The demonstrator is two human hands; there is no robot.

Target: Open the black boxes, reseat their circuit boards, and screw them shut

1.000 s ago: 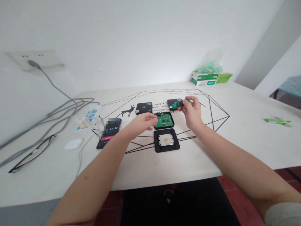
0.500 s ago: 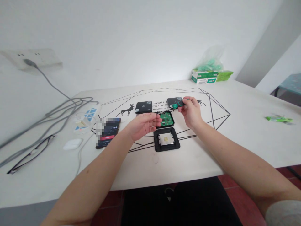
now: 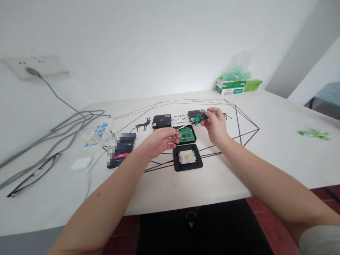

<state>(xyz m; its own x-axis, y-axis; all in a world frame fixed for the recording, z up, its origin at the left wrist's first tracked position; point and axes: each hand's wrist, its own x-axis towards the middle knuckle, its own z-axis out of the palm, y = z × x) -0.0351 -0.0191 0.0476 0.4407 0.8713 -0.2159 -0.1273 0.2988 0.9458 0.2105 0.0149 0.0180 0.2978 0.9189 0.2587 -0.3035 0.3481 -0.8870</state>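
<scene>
My right hand [image 3: 215, 125] grips a green-handled screwdriver [image 3: 198, 119], its thin shaft pointing left toward my left hand [image 3: 160, 141]. The left fingers are curled and pinched at the shaft's tip; what they hold is too small to make out. Just below the tip lies an opened black case with a green circuit board [image 3: 186, 134]. In front of it sits the black cover with a square metal plate [image 3: 187, 157]. Two closed black boxes lie behind, one [image 3: 162, 120] to the left and one [image 3: 196, 114] partly hidden by the screwdriver.
A phone [image 3: 120, 149] with a lit screen lies left of my left hand. Further left are a white earbud case [image 3: 81, 163], glasses [image 3: 32, 175], a power strip [image 3: 97, 132] and grey cables [image 3: 63, 124]. Green-and-white boxes [image 3: 233, 86] stand at the back; a green packet [image 3: 315, 134] lies at right.
My left hand has turned palm-up and closed its fingers at the screwdriver tip. The right hand has tilted the screwdriver down toward the left hand.
</scene>
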